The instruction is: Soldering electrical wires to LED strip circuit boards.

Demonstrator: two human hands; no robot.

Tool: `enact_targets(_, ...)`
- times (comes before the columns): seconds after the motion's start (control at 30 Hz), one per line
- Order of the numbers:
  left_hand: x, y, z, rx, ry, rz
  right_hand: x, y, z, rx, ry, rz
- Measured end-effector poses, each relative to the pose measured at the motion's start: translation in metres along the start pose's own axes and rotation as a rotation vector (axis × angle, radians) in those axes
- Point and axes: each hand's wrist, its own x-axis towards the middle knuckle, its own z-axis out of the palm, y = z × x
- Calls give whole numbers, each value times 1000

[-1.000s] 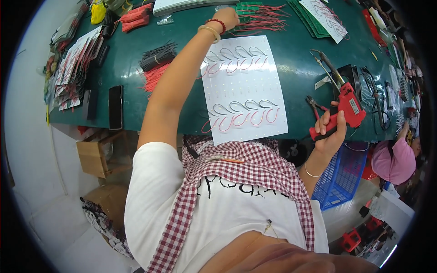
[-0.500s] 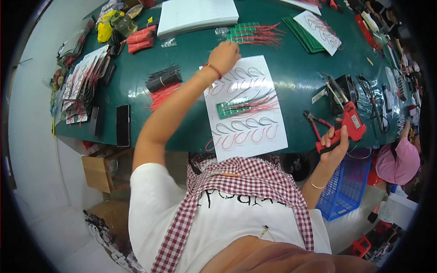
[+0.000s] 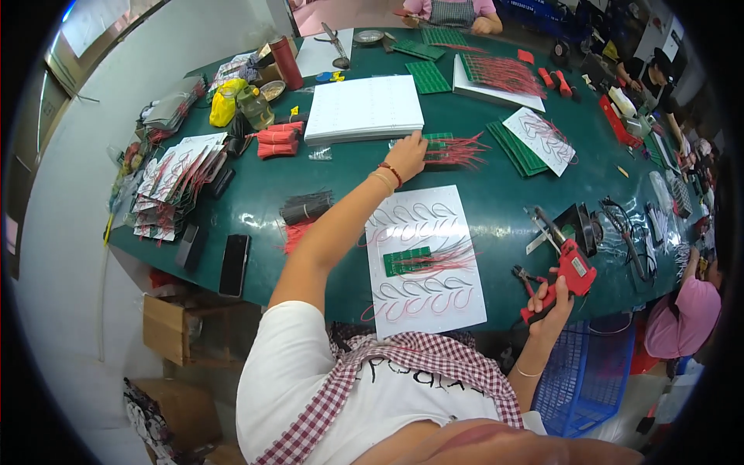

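Note:
My left hand (image 3: 408, 159) reaches across the table to a small pile of green circuit boards with red wires (image 3: 453, 149). Its fingers are closed at the pile's left end and hide what is between them. In my right hand (image 3: 549, 310) is a red soldering gun (image 3: 575, 267), its metal tip pointing up and left. Between my arms lies a white board (image 3: 430, 314) with rows of looped black and red wires. A green circuit board (image 3: 406, 261) with red and dark wires rests on its middle.
A white sheet stack (image 3: 364, 108) stands beyond my left hand. Bundled wires (image 3: 306, 208) and a phone (image 3: 234, 265) lie left. Red-handled pliers (image 3: 528, 280) and a dark stand (image 3: 580, 229) sit by the soldering gun. Other people (image 3: 686, 314) work around the table.
The view has tilted up, showing more of the far table. My left hand has moved onto the wired circuit boards and covers their left part. My right hand still holds the soldering gun.

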Motion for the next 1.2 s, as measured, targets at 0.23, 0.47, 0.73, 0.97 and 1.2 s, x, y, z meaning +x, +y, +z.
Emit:
enact_targets(0.23,-113,113,-134,-589,-196,9,4,1,-16,56,-25,-67)
enact_targets(0.47,-248,194,-118,-446,-170,96,4,5,-19,70,25,14)
enact_targets(0.73,-228,199,-79,-298,-155,1,3,-2,-5,35,-71,-39)
enact_targets(0.97,-201,173,-115,-334,-59,-123,3,-6,-21,3,-98,17)
enact_targets(1.2,-154,98,-80,-399,-237,-339,12,-3,4,19,-150,71)
